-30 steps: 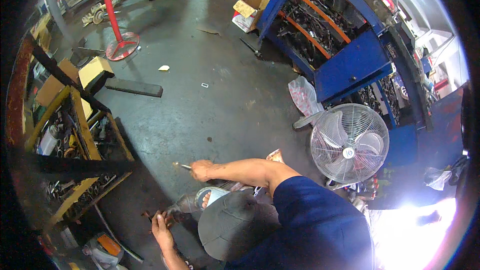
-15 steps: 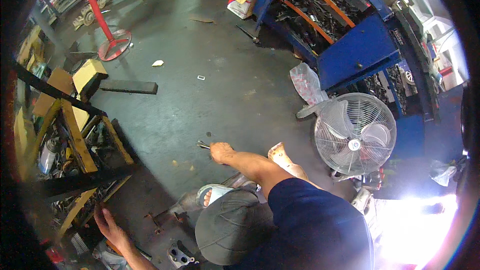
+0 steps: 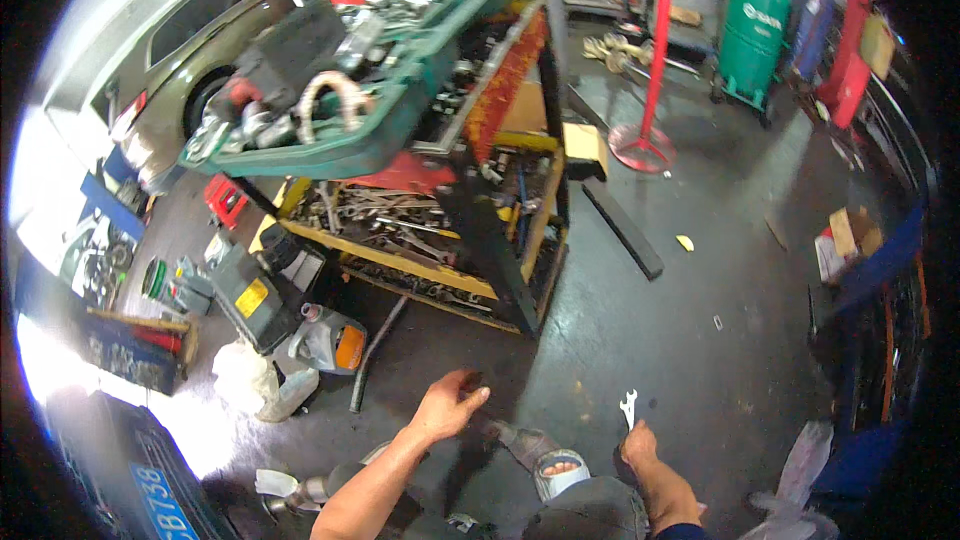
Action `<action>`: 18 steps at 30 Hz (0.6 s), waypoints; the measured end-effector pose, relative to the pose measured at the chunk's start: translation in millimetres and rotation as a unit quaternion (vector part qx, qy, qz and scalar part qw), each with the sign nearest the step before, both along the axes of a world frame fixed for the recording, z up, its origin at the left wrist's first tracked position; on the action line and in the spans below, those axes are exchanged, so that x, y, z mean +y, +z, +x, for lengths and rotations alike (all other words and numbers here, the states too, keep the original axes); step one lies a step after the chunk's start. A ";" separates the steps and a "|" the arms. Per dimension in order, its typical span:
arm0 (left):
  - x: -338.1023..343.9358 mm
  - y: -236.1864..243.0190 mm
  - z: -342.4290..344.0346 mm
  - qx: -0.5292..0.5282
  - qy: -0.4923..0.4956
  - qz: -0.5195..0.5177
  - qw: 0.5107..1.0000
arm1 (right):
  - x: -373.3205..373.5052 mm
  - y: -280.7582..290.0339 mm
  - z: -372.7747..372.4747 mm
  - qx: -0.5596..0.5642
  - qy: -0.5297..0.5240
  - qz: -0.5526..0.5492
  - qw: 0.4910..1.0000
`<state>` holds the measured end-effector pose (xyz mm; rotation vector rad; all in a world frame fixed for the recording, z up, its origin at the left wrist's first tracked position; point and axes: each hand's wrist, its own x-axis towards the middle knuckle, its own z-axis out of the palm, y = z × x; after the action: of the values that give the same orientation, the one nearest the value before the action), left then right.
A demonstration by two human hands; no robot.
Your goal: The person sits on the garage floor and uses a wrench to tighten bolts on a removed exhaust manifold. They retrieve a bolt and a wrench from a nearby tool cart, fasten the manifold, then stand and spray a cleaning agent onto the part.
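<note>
My right hand, low over the dark floor, is closed round an open-end spanner. The spanner's forked jaw points away from me; its other end is hidden in my fist. My left hand is raised in front of a tool trolley, with the thumb apart from the fingers and nothing seen in it. Spanners and other tools lie heaped on the trolley's yellow-edged shelf. Below and between my forearms are a foot in a pale slipper and a rounded piece of grey cloth.
A green tray full of parts tops the trolley. Left of it on the floor are an oil jug, a black case and a metal bar. Further off stand a red post, a dark beam and a cardboard box.
My view has swung left, bringing the whole trolley and its green top tray into sight. My left hand has drawn away from the trolley's edge. The spanner stays in my right hand.
</note>
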<state>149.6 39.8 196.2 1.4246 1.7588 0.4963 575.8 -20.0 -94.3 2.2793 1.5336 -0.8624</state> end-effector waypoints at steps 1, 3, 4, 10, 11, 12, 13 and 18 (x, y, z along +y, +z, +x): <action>-6.8 0.4 -9.0 0.001 -0.001 -0.030 1.000 | -1.8 -1.3 -0.3 0.016 0.029 0.054 0.998; -10.1 5.2 -35.3 0.016 0.004 -0.004 1.000 | 5.7 -8.7 -9.9 0.030 0.064 0.144 0.987; -15.0 6.5 -42.0 0.013 0.018 -0.029 0.999 | 11.6 -12.1 -14.2 0.009 0.052 0.123 0.991; -46.5 5.2 -73.9 0.047 -0.001 -0.015 0.999 | 39.0 4.6 -20.8 0.080 0.098 0.132 0.983; -48.0 -0.5 -79.5 0.046 0.004 0.004 0.999 | 48.6 13.0 -24.3 0.105 0.116 0.153 0.976; -49.3 -8.4 -86.3 0.048 0.015 0.032 0.998 | 56.1 21.7 -32.8 0.128 0.135 0.163 0.969; -59.7 -17.2 -90.5 0.060 0.026 0.035 0.997 | 58.0 32.4 -41.0 0.151 0.156 0.165 0.962; -82.3 -63.8 -108.5 0.032 -0.002 0.132 0.991 | 95.3 121.1 -106.0 0.200 0.249 0.176 0.931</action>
<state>41.1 -42.4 132.4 1.6417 1.7898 0.7092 469.8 75.3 26.8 1.8239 2.4819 -0.9969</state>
